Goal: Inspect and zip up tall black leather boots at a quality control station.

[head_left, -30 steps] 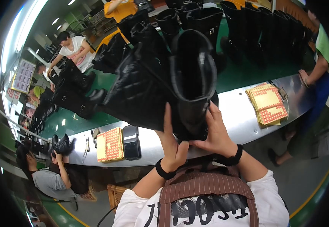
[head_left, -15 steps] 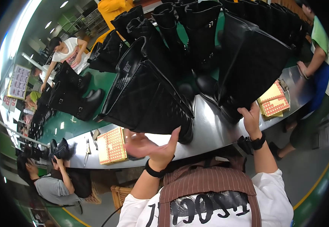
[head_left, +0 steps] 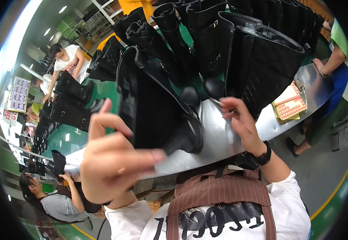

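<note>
Two tall black boots with quilted shafts stand side by side on the metal table edge before me. The left boot leans with its wide shaft opening up and its toe pointing away. The right boot shows the lining inside its open top and a zip along one side. My left hand is raised close to the camera, blurred, fingers apart and holding nothing I can see; it covers part of the table. My right hand is beside the right boot's lower shaft, fingers spread and slightly bent; whether it touches is unclear.
Several more black boots crowd the green tabletop behind. A stack of yellow sticker sheets lies at the right on the metal edge. Co-workers are at the far left, the lower left and the right.
My left hand has left the left boot's lower edge and come up toward the camera. Both boots have shifted in angle. My right hand has moved left and its fingers have spread.
</note>
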A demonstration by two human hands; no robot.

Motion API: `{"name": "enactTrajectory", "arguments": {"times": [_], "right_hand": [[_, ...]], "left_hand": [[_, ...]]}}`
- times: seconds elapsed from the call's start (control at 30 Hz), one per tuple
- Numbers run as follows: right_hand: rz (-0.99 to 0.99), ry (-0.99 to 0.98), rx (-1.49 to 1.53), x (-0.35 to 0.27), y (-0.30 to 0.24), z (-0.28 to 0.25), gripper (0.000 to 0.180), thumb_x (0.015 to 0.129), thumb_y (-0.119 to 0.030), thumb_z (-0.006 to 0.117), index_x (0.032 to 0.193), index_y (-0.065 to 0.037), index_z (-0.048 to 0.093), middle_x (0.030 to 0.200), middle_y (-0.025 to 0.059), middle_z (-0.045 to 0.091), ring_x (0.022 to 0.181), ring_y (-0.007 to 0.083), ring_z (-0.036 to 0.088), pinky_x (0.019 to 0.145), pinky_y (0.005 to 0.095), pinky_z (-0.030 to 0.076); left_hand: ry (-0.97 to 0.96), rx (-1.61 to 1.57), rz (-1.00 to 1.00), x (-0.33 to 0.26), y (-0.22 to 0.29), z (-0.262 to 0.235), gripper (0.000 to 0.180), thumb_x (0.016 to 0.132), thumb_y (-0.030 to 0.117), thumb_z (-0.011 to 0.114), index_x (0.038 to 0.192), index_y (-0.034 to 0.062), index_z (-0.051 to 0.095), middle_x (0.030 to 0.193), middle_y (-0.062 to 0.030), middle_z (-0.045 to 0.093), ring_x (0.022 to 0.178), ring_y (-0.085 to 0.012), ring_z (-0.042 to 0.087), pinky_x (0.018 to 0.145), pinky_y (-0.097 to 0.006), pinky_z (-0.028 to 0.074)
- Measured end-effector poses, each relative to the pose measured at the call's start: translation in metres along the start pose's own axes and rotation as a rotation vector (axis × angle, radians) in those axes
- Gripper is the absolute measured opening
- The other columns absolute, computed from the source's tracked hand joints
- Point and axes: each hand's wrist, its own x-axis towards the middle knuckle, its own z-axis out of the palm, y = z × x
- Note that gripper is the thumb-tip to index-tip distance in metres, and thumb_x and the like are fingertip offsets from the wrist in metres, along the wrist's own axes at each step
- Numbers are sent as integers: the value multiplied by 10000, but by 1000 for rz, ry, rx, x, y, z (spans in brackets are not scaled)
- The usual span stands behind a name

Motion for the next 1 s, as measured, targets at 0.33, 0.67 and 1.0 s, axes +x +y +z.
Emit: {"name": "enactTrajectory", "arguments": {"times": [0.33, 0.67, 1.0], "right_hand": [[16, -170, -216, 54, -18, 50, 363, 959, -329, 559, 1098, 2, 613, 841, 201, 637, 795, 293, 638, 725, 374, 487], [231, -94, 21, 42, -3, 41, 447, 1008, -397, 474, 809, -10, 579, 580, -14, 439, 553, 109, 386, 523, 283, 332], [13, -19, -345, 19, 9, 53, 326, 902, -247, 629, 1128, -14, 601, 907, 166, 669, 855, 313, 659, 739, 368, 507]], "left_hand": [[-216, -83, 234, -41, 39, 5, 359, 510, 77, 701, 822, 236, 781, 632, 102, 434, 853, -114, 530, 1115, -693, 134], [124, -126, 274, -46, 30, -11, 282, 605, 42, 704, 821, 219, 744, 748, 55, 481, 892, -147, 558, 1072, -719, 224], [1118, 111, 32, -75, -37, 137, 967, 720, 205, 834, 1419, -40, 213, 1483, -251, 208, 1210, -331, 497, 1023, -399, 410]]}}
